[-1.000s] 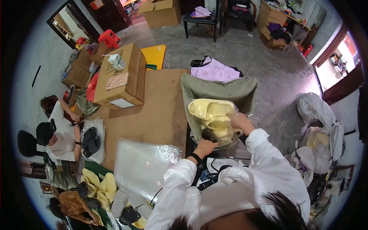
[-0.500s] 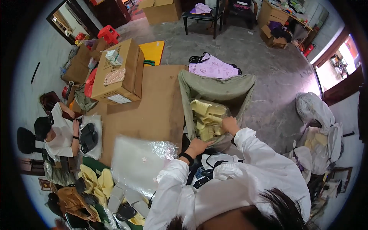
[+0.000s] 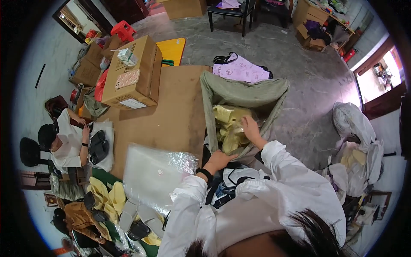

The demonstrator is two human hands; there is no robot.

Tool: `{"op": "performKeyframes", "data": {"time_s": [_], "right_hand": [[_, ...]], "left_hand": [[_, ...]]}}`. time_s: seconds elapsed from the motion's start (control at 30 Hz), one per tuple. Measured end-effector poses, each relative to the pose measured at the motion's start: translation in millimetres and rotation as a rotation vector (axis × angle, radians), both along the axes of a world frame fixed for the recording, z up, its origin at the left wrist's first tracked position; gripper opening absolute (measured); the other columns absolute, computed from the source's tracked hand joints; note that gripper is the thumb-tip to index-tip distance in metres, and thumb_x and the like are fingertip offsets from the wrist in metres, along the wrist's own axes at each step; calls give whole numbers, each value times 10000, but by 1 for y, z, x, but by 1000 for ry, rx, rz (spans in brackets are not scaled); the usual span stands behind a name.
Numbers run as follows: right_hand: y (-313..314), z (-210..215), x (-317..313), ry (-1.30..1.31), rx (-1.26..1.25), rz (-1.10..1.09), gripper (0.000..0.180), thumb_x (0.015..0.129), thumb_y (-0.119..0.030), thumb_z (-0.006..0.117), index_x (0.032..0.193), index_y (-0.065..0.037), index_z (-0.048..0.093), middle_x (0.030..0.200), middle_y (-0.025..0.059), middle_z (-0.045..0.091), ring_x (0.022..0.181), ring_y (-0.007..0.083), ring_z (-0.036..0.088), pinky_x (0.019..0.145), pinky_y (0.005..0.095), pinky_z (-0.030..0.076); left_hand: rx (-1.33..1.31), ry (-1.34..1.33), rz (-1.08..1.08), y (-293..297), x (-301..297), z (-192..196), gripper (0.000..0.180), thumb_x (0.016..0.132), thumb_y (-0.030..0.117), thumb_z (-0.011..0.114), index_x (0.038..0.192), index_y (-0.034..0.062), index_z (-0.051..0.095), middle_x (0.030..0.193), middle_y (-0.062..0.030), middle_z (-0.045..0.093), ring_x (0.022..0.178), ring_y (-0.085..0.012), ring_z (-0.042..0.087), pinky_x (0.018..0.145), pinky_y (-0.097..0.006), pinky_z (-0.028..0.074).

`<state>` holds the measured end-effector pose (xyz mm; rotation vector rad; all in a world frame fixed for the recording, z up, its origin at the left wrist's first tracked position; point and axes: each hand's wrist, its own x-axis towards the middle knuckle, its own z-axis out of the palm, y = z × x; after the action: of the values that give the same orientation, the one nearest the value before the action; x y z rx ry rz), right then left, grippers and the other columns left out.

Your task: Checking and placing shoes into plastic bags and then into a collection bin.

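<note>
A deep bin lined with olive-green cloth (image 3: 244, 89) stands in front of me. Inside it lie pale yellow slippers (image 3: 231, 139), some wrapped in clear plastic. My right hand (image 3: 252, 129) reaches down into the bin, its fingers curled on the bagged slippers at the right side of the heap. My left hand (image 3: 220, 159) is closed on the near cloth rim, with a finger lying along the edge. Just left of that hand, a stack of clear plastic bags (image 3: 150, 173) covers the near part of the brown cardboard-topped table (image 3: 171, 103).
A large carton (image 3: 141, 81) sits at the table's far left, bearing a phone case and a drink carton. A co-worker (image 3: 68, 139) handles black slippers (image 3: 98, 147) at the left. Loose yellow and grey slippers (image 3: 128, 216) lie near left; white sacks (image 3: 357, 145) stand at right.
My right hand has moved from the near right side of the bin farther in over the slippers, which have shifted. My left hand stays at the near rim. The view has tilted slightly.
</note>
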<state>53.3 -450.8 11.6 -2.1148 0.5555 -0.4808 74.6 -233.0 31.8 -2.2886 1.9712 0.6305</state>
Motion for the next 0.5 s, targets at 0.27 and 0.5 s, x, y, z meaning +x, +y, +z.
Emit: {"op": "performKeyframes", "data": {"time_s": [0.27,0.5], "right_hand": [[-37,-135,-51,1082,-273,802,266,687,-296,577,848,-106,671,915,166,628,866,315,595,742,367,457],[-9,-48,-7,1240,-452,926,428,767,-394,500,1054,-96,609,1093,156,580,1015,287,551,838,380,431]], "left_hand": [[-17,35,50,-24,0,18,789,757,20,428,1364,430,135,644,-113,594,546,-278,586,681,-395,464],[21,58,203,-3,-10,-2,591,821,128,411,1380,139,219,1026,-154,590,947,-281,576,996,-416,278]]}}
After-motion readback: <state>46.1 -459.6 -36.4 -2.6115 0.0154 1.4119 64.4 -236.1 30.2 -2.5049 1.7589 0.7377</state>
